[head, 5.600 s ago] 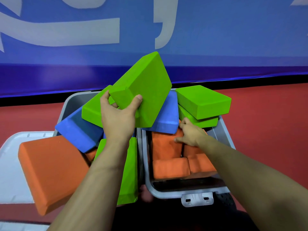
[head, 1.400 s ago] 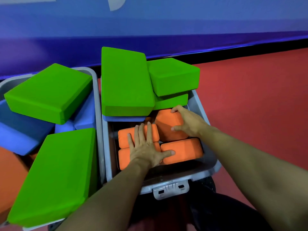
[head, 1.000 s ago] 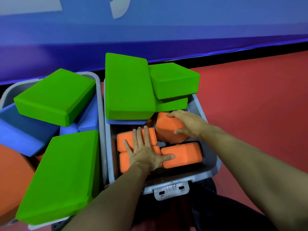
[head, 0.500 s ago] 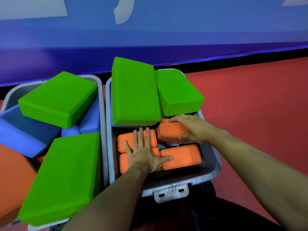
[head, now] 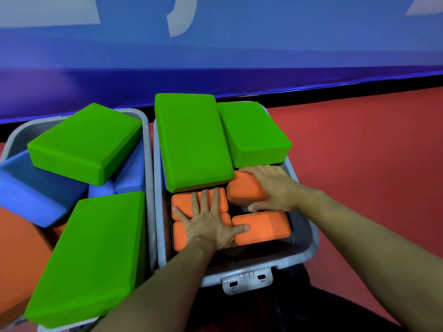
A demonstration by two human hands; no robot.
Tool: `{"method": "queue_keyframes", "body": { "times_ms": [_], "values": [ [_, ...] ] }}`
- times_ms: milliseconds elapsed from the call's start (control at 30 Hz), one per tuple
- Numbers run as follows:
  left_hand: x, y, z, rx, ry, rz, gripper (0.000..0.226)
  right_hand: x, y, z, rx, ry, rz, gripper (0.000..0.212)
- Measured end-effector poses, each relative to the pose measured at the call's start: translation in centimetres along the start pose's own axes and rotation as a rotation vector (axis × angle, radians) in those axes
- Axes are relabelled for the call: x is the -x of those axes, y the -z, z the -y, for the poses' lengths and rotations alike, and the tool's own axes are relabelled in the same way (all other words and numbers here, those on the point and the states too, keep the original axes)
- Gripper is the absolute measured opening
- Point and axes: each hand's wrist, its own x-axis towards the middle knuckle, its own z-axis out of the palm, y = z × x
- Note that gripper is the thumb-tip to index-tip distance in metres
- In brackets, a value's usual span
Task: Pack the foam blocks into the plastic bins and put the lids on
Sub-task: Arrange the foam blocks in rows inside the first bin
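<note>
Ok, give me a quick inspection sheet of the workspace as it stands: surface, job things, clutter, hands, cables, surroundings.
Surface: red floor; both bins stand on it.
Job's things: right bin holds orange blocks low at its near end, one of them lying flat; two green blocks lie across its far end, above the rim. Left bin is heaped over its rim with green blocks and blue blocks. No lid on either bin.
Clutter: an orange block at the left edge.
Hands: left hand lies flat on the orange blocks; right hand holds a tilted orange block.
Cables: nothing seen.
Surroundings: blue banner behind the bins.
</note>
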Motion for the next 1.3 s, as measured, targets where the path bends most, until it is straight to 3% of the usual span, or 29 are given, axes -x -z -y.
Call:
{"method": "queue_keyframes", "body": {
  "times_ms": [200,533,733,1067,1300],
  "values": [
    [-0.2,-0.1,0.3,-0.021,0.014,-0.014,0.126,-0.7,-0.1,0.0,-0.013,-0.023,-0.037,0.083],
    [-0.2,0.3,0.1,-0.042,0.057,-0.015,0.124,-0.5,-1.3,0.2,-0.02,-0.01,0.11,0.082],
    [-0.1,0.4,0.2,-0.079,0.037,-0.004,0.122,-0.4,-2.8,0.4,-0.063,-0.08,0.107,0.059],
    [-0.3,-0.2,0.3,-0.108,0.019,-0.025,0.118,-0.7,-5.5,0.1,-0.047,-0.134,0.128,0.056],
    [0.4,-0.8,0.7,-0.1,-0.018,-0.072,0.109,-0.5,-5.2,1.9,0.023,-0.38,0.062,0.056]
  ]
}}
